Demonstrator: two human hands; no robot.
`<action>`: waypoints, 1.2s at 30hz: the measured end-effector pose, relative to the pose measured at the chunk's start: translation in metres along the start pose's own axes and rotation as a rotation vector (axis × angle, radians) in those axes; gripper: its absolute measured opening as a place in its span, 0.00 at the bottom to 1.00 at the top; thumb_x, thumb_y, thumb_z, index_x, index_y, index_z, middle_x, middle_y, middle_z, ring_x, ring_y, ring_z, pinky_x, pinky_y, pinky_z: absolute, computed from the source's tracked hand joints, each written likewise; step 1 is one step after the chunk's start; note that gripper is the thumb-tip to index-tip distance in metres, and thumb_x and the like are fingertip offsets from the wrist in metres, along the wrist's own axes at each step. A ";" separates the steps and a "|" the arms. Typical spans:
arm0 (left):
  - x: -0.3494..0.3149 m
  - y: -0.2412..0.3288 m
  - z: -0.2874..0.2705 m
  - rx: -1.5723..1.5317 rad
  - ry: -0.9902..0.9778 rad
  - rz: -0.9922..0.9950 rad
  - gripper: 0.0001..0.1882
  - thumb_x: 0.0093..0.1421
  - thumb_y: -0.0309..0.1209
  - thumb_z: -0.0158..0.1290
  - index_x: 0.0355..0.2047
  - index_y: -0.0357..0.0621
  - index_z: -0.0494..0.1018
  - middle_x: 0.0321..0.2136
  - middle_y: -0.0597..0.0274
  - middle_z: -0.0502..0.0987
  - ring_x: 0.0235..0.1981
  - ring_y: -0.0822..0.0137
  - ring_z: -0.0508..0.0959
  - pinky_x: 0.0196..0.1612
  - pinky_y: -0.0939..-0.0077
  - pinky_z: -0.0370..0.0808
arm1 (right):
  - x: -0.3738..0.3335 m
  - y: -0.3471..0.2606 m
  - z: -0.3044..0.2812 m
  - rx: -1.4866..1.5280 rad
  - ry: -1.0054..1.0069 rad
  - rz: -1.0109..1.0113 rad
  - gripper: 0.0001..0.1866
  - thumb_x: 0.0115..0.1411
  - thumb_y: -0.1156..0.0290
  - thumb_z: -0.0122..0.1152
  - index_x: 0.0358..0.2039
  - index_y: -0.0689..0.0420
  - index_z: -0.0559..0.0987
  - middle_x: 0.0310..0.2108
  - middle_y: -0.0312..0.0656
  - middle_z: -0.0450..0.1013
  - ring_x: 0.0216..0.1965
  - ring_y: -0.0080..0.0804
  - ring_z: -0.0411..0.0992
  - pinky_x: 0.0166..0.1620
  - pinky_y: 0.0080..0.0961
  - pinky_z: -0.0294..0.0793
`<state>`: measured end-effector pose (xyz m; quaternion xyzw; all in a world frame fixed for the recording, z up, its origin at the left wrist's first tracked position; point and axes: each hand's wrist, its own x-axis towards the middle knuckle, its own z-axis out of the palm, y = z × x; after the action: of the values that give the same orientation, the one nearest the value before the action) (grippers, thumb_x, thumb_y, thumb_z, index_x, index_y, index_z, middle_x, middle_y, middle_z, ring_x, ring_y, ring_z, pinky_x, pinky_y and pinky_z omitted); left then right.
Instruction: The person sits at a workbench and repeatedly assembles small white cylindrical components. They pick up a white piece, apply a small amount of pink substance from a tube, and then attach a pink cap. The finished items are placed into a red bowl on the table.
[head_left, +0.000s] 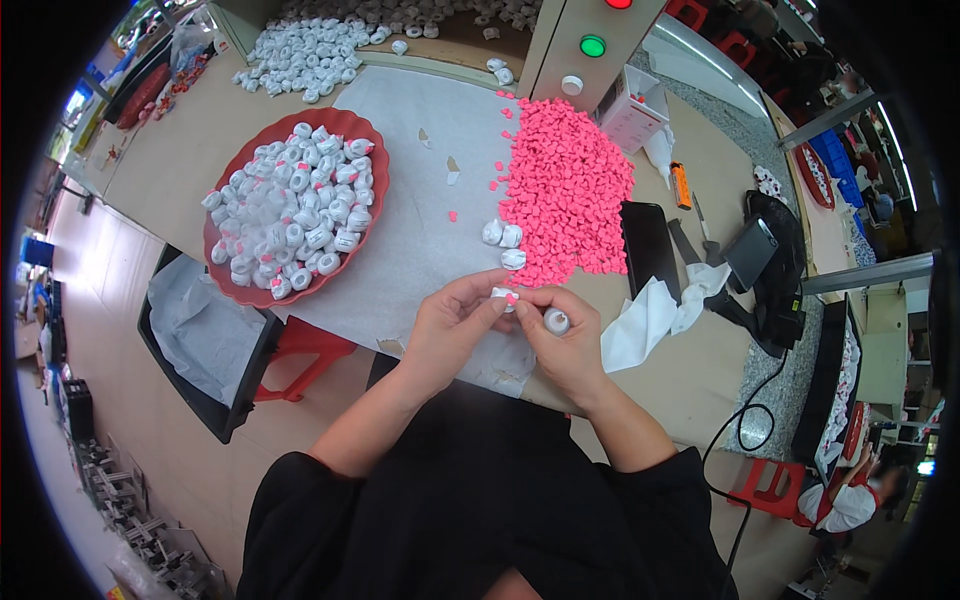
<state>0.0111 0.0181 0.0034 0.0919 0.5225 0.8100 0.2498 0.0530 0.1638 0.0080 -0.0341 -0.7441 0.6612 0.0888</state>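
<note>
My left hand (452, 325) pinches a small white piece (499, 294) between thumb and fingers, near the table's front edge. A pink bit (511, 299) sits on that piece, and the fingertips of my right hand (567, 340) meet it there. My right hand is also curled around a white squeeze bottle (557, 321); only its round end shows. Just beyond my hands, a few loose white pieces (510, 237) lie beside a large heap of small pink pieces (565, 190). To the left, a red scalloped tray (376, 190) is piled with white pieces, many bearing pink bits.
Many white pieces (305, 55) lie at the back under a shelf. On the right are a black phone (650, 250), crumpled white tissue (642, 322), an orange lighter (681, 186) and a white box (635, 110). A black bin (205, 340) and red stool (300, 360) stand left.
</note>
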 end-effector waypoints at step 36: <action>0.002 -0.009 0.004 0.416 -0.049 0.076 0.12 0.61 0.26 0.37 0.45 0.39 0.62 0.21 0.62 0.66 0.24 0.73 0.66 0.28 0.77 0.65 | 0.000 0.004 0.007 0.034 0.044 -0.056 0.03 0.52 0.79 0.57 0.29 0.64 0.76 0.24 0.38 0.71 0.26 0.17 0.66 0.29 0.15 0.65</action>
<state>0.0138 0.0251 -0.0027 0.1810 0.6683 0.6911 0.2075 0.0514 0.1579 0.0031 -0.0264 -0.7312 0.6702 0.1242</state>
